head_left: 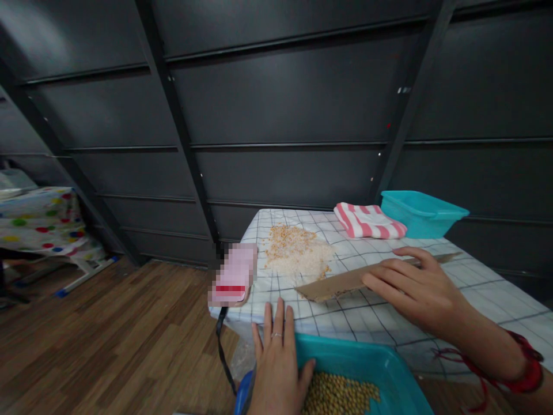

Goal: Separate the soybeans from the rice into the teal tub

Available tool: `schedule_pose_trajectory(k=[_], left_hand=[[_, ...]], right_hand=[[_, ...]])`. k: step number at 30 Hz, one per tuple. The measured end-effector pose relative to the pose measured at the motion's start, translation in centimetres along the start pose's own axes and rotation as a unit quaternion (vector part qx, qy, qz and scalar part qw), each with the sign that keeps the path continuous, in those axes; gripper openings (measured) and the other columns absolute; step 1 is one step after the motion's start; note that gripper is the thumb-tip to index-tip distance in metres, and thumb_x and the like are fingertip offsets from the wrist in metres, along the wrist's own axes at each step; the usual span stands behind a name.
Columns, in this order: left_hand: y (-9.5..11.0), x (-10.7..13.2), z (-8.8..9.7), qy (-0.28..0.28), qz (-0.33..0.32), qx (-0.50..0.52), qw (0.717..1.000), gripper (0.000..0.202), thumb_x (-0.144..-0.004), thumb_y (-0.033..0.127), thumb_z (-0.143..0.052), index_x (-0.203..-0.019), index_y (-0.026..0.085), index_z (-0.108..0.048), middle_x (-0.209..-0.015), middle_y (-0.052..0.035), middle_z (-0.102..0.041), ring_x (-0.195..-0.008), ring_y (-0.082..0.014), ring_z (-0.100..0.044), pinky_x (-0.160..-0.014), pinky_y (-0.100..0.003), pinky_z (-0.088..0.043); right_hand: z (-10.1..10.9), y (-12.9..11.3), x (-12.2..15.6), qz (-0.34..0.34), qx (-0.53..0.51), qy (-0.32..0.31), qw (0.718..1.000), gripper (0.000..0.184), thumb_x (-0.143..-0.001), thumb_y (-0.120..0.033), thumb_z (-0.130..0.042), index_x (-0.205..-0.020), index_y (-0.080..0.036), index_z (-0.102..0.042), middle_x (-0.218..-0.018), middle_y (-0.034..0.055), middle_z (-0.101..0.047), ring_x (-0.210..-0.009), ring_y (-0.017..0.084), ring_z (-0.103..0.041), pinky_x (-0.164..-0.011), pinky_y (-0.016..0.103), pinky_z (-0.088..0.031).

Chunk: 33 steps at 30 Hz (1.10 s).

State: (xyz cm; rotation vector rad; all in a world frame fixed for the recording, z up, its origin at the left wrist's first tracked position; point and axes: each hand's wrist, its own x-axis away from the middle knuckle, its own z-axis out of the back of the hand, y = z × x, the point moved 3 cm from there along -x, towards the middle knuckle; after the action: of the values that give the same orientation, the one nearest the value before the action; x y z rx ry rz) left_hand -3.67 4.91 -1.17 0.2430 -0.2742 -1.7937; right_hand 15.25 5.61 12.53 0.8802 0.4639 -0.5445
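Note:
My right hand (423,288) grips a long strip of brown cardboard (337,285), fingers along its upper side, its left end resting low over the checked cloth. Beyond that end lies a spread of white rice-like grains (302,259) mixed with yellow-orange kernels (285,233). My left hand (276,360) lies over the left edge of a teal basin (341,349), fingers stretched toward the table edge and thumb out over the inside. Greenish-brown beans (334,392) cover the part of the basin floor that shows. A ring is on one left finger.
The table has a white checked cloth (470,294). At its back right stand a second teal basin (425,216) and a folded pink-striped towel (367,221). A pink phone-like item (235,271), partly pixelated, lies at the left edge with a black strap (222,346) hanging down.

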Motion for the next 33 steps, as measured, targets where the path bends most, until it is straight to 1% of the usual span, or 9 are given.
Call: schedule_pose_trajectory(k=[5, 10, 15, 19, 23, 26, 29, 31, 33], left_hand=[[-0.1, 0.2, 0.1, 0.002, -0.003, 0.003, 1.000, 0.071, -0.070, 0.024, -0.046, -0.135, 0.012, -0.020, -0.144, -0.0098, -0.006, -0.129, -0.0336, 0.002, -0.100, -0.063, -0.010], [0.0, 0.3, 0.3, -0.005, 0.000, 0.003, 1.000, 0.071, -0.071, 0.026, -0.045, -0.135, 0.012, -0.019, -0.144, -0.0102, -0.006, -0.129, -0.0327, 0.002, -0.101, -0.061, -0.010], [0.1, 0.2, 0.4, -0.007, 0.006, -0.001, 1.000, 0.071, -0.070, 0.024, -0.045, -0.135, 0.010, -0.020, -0.143, -0.0112, -0.008, -0.129, -0.0330, 0.000, -0.101, -0.061, -0.010], [-0.3, 0.3, -0.2, 0.015, -0.009, 0.002, 1.000, 0.070, -0.071, 0.025, -0.045, -0.135, 0.012, -0.020, -0.143, -0.0107, -0.010, -0.129, -0.0334, -0.002, -0.101, -0.062, -0.012], [-0.5, 0.3, -0.4, 0.026, -0.014, -0.002, 1.000, 0.070, -0.071, 0.025, -0.045, -0.135, 0.013, -0.020, -0.144, -0.0105, -0.011, -0.129, -0.0336, -0.003, -0.100, -0.063, -0.013], [-0.3, 0.2, -0.1, 0.008, -0.002, -0.008, 1.000, 0.069, -0.071, 0.025, -0.044, -0.135, 0.012, -0.021, -0.144, -0.0109, -0.012, -0.129, -0.0337, -0.003, -0.101, -0.062, -0.012], [0.0, 0.3, 0.3, -0.019, 0.009, -0.016, 1.000, 0.069, -0.071, 0.025, -0.044, -0.134, 0.010, -0.021, -0.143, -0.0118, -0.011, -0.129, -0.0341, -0.001, -0.101, -0.063, -0.011], [0.1, 0.3, 0.4, -0.022, 0.012, -0.016, 1.000, 0.070, -0.071, 0.025, -0.044, -0.134, 0.009, -0.020, -0.143, -0.0117, -0.010, -0.129, -0.0337, 0.001, -0.101, -0.062, -0.010], [0.1, 0.4, 0.5, -0.021, 0.012, -0.017, 1.000, 0.070, -0.071, 0.024, -0.045, -0.135, 0.009, -0.019, -0.143, -0.0115, -0.009, -0.128, -0.0333, 0.001, -0.101, -0.061, -0.010]], right_hand=[[1.2, 0.1, 0.3, -0.009, -0.012, -0.001, 1.000, 0.022, -0.083, -0.006, -0.036, -0.082, -0.021, -0.052, -0.069, -0.0024, -0.063, -0.063, 0.012, -0.051, -0.072, 0.035, -0.035], [1.8, 0.4, 1.3, -0.006, -0.021, -0.013, 1.000, 0.023, -0.082, -0.005, -0.036, -0.087, -0.021, -0.051, -0.071, -0.0020, -0.063, -0.066, 0.013, -0.053, -0.073, 0.035, -0.035], [1.0, 0.6, 1.6, -0.008, -0.003, 0.008, 1.000, 0.021, -0.081, -0.002, -0.039, -0.088, -0.018, -0.050, -0.072, 0.0001, -0.064, -0.067, 0.013, -0.053, -0.073, 0.036, -0.036], [0.1, 0.4, 1.6, -0.009, -0.011, -0.004, 1.000, 0.021, -0.081, -0.003, -0.040, -0.088, -0.019, -0.051, -0.073, -0.0005, -0.064, -0.067, 0.012, -0.052, -0.074, 0.035, -0.036], [0.1, 0.0, 2.2, -0.019, -0.044, -0.010, 0.999, 0.023, -0.080, -0.003, -0.038, -0.087, -0.020, -0.052, -0.071, -0.0022, -0.063, -0.066, 0.012, -0.053, -0.076, 0.036, -0.036], [0.4, -0.1, 2.7, -0.020, -0.054, -0.009, 0.998, 0.023, -0.080, -0.003, -0.038, -0.089, -0.020, -0.051, -0.072, -0.0017, -0.064, -0.067, 0.013, -0.054, -0.075, 0.036, -0.036], [0.5, 0.1, 2.7, -0.033, -0.027, 0.001, 0.999, 0.023, -0.081, -0.002, -0.039, -0.089, -0.020, -0.051, -0.072, -0.0009, -0.064, -0.067, 0.014, -0.055, -0.075, 0.037, -0.036], [0.3, 0.2, 2.5, -0.035, -0.004, 0.012, 0.999, 0.023, -0.080, -0.001, -0.040, -0.088, -0.020, -0.050, -0.072, -0.0006, -0.064, -0.067, 0.014, -0.055, -0.075, 0.037, -0.036], [0.0, 0.2, 2.4, -0.023, 0.005, 0.015, 1.000, 0.024, -0.080, 0.000, -0.040, -0.089, -0.019, -0.050, -0.072, 0.0001, -0.065, -0.067, 0.014, -0.055, -0.074, 0.037, -0.037]])
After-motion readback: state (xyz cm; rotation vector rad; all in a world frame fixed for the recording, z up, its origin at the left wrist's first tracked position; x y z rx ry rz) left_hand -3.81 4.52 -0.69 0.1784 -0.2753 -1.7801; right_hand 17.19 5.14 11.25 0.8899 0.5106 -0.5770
